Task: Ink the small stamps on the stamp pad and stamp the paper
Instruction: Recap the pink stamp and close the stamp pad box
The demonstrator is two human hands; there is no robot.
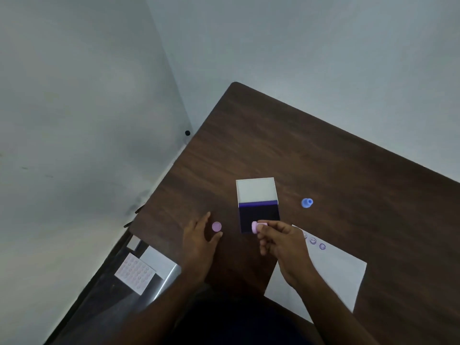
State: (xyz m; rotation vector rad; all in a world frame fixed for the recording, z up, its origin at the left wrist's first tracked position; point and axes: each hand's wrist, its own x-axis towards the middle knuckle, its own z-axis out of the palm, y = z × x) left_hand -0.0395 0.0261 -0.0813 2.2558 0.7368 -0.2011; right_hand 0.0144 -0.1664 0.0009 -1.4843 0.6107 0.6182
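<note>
- Stamps first: the pink stamp (256, 227) is pinched at its side by the thumb and fingertips of the right hand (281, 241), held at the near edge of the stamp pad (258, 217), over the dark inked half. Whether its face touches the ink I cannot tell.
- It looks like a small, light, rigid plastic piece; a fingertip pinch on its body should be plenty, and the face should be kept off the skin, since it will carry wet ink.
- Left of the stamp pad, a round pink cap or second stamp (216, 226) lies on the table (273, 135), between the spread thumb and fingers of the left hand (199, 241), which rests open on the wood and grips nothing.
- Right of the stamp pad, well apart, a blue stamp (307, 202) lies on its side; its narrow neck looks the natural place to take hold.
- Near and right of the stamp pad lies the paper (331, 272), flat and thin, already bearing smiley prints (313, 241) along its far edge. It is likely to slide, so a steadying hand may help.
- The stamp pad's white lid (256, 189) is folded open on the far side; its ink could smear if brushed.
</note>
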